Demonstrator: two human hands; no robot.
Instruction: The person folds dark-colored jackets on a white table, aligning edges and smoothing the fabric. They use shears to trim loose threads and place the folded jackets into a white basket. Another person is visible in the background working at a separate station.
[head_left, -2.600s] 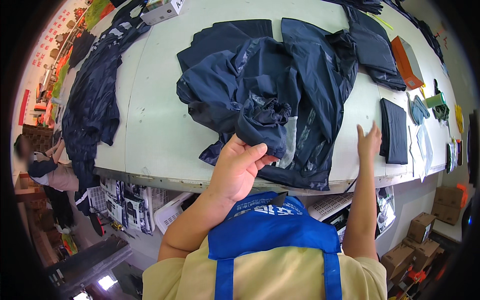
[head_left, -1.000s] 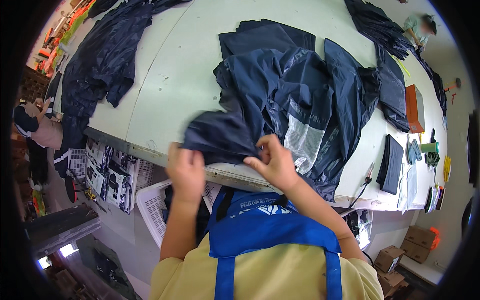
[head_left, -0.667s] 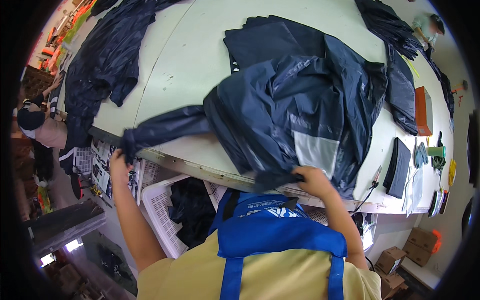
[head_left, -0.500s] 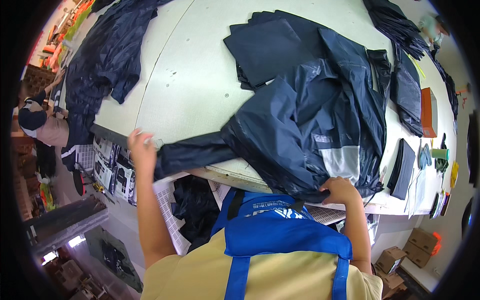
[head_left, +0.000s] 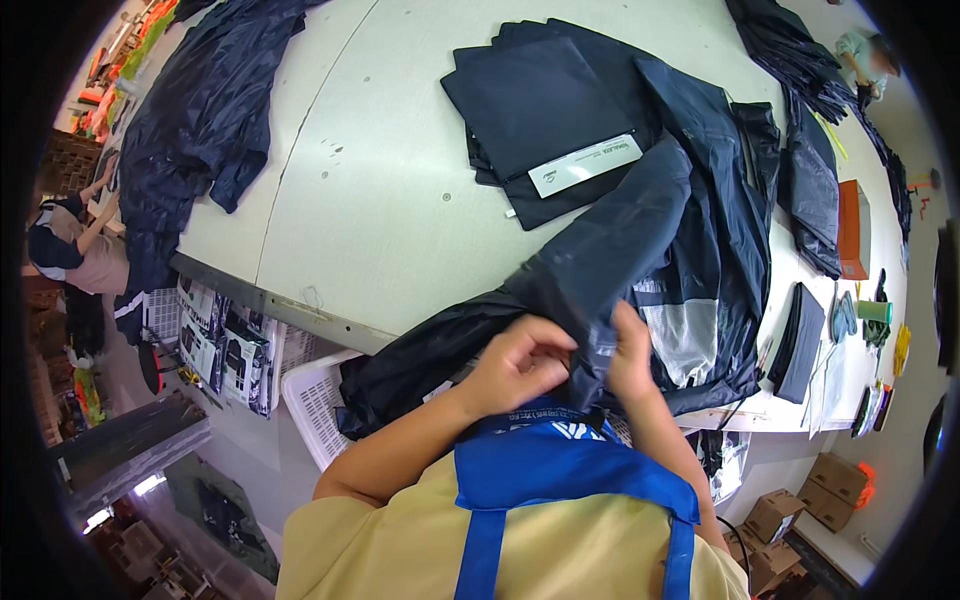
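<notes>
A glossy dark navy jacket-like garment [head_left: 725, 220] with a pale grey patch lies at the table's front, bunched toward me. A raised fold of it, blurred at its lower end, stands between my hands. My right hand [head_left: 630, 355] grips this fold from the right, thumb up. Close on its left, my left hand [head_left: 525, 362] has its fingers curled and pressed together beside the cloth; whatever is in them is hidden. One sleeve [head_left: 425, 345] trails left over the table edge. Behind lies a stack of dark flat pieces [head_left: 540, 105] with a white label strip [head_left: 585, 165] on top.
Another dark garment [head_left: 200, 120] hangs over the table's far left. On the right are folded dark pieces [head_left: 798, 340], an orange box [head_left: 853, 230] and a green tape roll [head_left: 875, 312]. A white basket [head_left: 315, 405] stands below the edge. A co-worker [head_left: 80, 240] is at left.
My left hand has come right and down from the sleeve's end to beside my right hand. The garment's left part is lifted and folded, uncovering the white label strip. The sleeve now droops over the edge.
</notes>
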